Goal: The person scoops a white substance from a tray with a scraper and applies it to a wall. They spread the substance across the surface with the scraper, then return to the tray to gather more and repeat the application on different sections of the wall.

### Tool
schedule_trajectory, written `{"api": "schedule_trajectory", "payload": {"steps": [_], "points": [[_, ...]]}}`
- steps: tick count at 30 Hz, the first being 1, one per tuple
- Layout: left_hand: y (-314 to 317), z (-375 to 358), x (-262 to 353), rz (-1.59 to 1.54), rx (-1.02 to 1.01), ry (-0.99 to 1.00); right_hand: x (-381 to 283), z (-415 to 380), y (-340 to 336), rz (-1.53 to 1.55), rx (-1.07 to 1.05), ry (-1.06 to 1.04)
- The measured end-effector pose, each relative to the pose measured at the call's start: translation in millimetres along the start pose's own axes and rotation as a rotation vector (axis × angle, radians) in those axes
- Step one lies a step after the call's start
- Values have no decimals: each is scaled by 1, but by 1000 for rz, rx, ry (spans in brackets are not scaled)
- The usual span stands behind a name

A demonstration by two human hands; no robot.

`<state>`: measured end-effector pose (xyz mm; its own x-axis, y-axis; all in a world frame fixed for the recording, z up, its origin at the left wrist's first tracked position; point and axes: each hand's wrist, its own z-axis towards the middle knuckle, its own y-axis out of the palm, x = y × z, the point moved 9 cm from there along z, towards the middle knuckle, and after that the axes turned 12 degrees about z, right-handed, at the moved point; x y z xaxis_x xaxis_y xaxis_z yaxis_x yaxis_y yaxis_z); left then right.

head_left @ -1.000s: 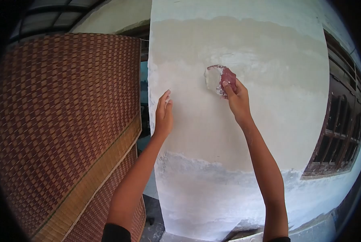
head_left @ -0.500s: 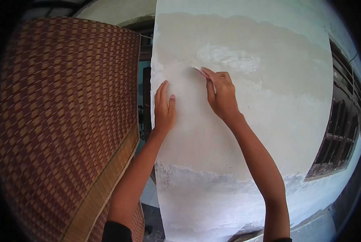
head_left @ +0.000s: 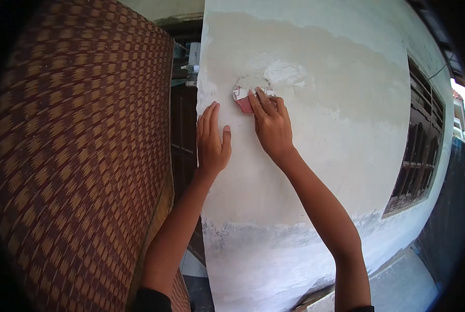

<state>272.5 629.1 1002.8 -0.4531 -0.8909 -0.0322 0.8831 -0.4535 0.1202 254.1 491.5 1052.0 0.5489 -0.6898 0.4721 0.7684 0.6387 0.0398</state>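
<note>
My right hand [head_left: 274, 127] presses a flat pink putty scraper [head_left: 246, 105] against the pale wall [head_left: 315, 171], its fingers spread over the scraper's right side. White paste coats the scraper's upper part and edges. Just above and to the right of it, a rough white patch of putty [head_left: 284, 74] sits within a damp-looking grey-beige band. My left hand [head_left: 212, 143] lies open by the wall's left edge, fingers straight and thumb apart, with nothing in it.
A brown woven mat [head_left: 87, 135] hangs close on the left. Behind the gap beside it is a dark door [head_left: 183, 135]. At right, the wall holds a barred window [head_left: 420, 140]. Flaking grey plaster [head_left: 253, 234] runs low across the wall.
My right hand has turned the scraper from edge-on to flat against the wall, so its pink face and white paste show. The left hand stays by the edge. The view has shifted slightly.
</note>
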Motion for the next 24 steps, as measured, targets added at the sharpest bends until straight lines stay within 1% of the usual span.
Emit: {"api": "schedule_trajectory", "payload": {"steps": [3,4,6,7,9,13,15,18,22,24], "points": [[0,0,-2,-39,-5,-17,-6,1,4,-113,-77,-31],[0,0,-2,-44,-8,-17,-6,2,4,-117,-80,-28],[0,0,-1,17,2,-21,-2,3,13,-89,-174,2],[1,-1,0,13,0,-21,-1,4,13,-93,-177,4],[3,0,-2,71,-13,-66,4,5,21,-69,-285,44],[5,3,-1,40,-10,-92,9,5,19,-29,-309,13],[3,3,-1,-5,37,-88,9,2,19,-40,-327,-27],[5,2,-1,-5,72,-70,11,2,21,-41,-385,-12],[6,1,1,-2,83,-61,11,-1,18,-30,-366,-37],[5,2,2,-2,83,-70,11,-2,13,34,-361,-19]]}}
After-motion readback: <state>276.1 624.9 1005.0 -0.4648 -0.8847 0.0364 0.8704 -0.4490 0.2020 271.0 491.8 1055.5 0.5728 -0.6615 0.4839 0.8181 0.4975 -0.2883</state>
